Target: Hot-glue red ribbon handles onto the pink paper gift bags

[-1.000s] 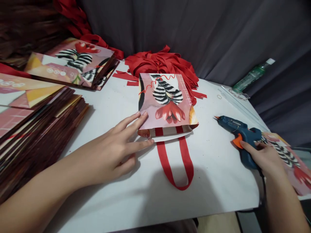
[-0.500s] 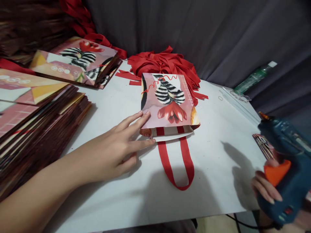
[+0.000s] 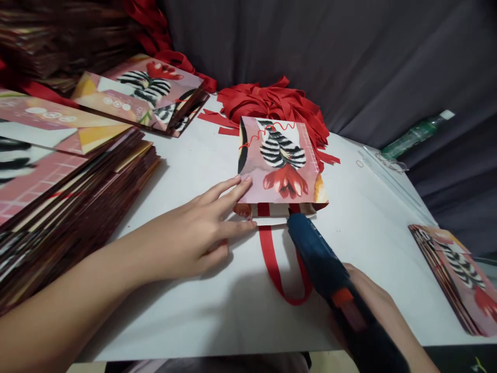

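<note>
Lying on the white surface (image 3: 373, 321), the printed paper bag (image 3: 272, 176) is turning its mouth toward us. At the bag's near left corner, we are resting our left hand (image 3: 194, 238), its grip spreading over the edge. To the bag's near right, our right hand (image 3: 367, 290) is gripping a glue gun (image 3: 320, 256), its nozzle pointing into the mouth. A red handle (image 3: 271, 259) is looping out nearside; red ribbons (image 3: 272, 102) are heaping behind the bag.

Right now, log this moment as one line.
left hand: fingertips on paper bag | right hand: gripping glue gun | gun tip: at bag's open mouth, contact unclear | red handle: looped outward
</note>
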{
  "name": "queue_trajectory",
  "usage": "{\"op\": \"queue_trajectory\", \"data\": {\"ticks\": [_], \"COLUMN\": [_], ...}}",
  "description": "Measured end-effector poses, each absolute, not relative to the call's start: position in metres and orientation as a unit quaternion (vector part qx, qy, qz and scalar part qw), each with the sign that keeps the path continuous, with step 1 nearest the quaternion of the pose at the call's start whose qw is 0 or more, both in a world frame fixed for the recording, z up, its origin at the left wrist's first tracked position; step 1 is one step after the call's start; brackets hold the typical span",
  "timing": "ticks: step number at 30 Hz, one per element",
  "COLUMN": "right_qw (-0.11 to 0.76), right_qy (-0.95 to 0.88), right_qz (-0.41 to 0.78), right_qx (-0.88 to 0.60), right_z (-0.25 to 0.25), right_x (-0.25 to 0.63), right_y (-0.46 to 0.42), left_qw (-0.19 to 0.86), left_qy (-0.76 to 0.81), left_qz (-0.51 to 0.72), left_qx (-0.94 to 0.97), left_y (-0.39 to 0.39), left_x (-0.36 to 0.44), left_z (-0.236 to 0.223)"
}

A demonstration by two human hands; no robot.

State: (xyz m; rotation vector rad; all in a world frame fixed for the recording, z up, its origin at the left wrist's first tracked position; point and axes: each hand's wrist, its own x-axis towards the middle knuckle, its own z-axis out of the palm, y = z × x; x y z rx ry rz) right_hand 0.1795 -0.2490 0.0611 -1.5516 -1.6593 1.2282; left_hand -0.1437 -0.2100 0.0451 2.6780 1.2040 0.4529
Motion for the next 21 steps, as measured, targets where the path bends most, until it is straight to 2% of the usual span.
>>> {"op": "queue_trajectory", "data": {"ticks": [2, 4, 8, 11, 15, 21], "right_qw": [0.214, 0.187, 0.248, 0.305, 0.373, 0.365], "right_qy": [-0.683, -0.718, -0.626, -0.486, -0.369, -0.350], "right_qz": [0.432, 0.400, 0.405, 0.476, 0.559, 0.591], "right_qx": [-0.548, -0.538, -0.619, -0.666, -0.642, -0.629], "right_z": [0.063, 0.059, 0.040, 0.028, 0.025, 0.022], "right_x": [0.177, 0.178, 0.183, 0.179, 0.167, 0.167], "right_y": [-0.240, -0.234, -0.238, -0.245, -0.247, -0.243], "left_qw": [0.083, 0.084, 0.099, 0.113, 0.111, 0.104], "left_qy": [0.416, 0.421, 0.415, 0.408, 0.404, 0.403], "left_qz": [0.160, 0.164, 0.155, 0.152, 0.161, 0.158], "left_qx": [0.891, 0.888, 0.891, 0.893, 0.894, 0.896], "left_y": [-0.212, -0.213, -0.212, -0.211, -0.211, -0.211], "left_x": [-0.142, -0.140, -0.140, -0.142, -0.142, -0.142], "left_z": [0.046, 0.046, 0.045, 0.043, 0.040, 0.038]}}
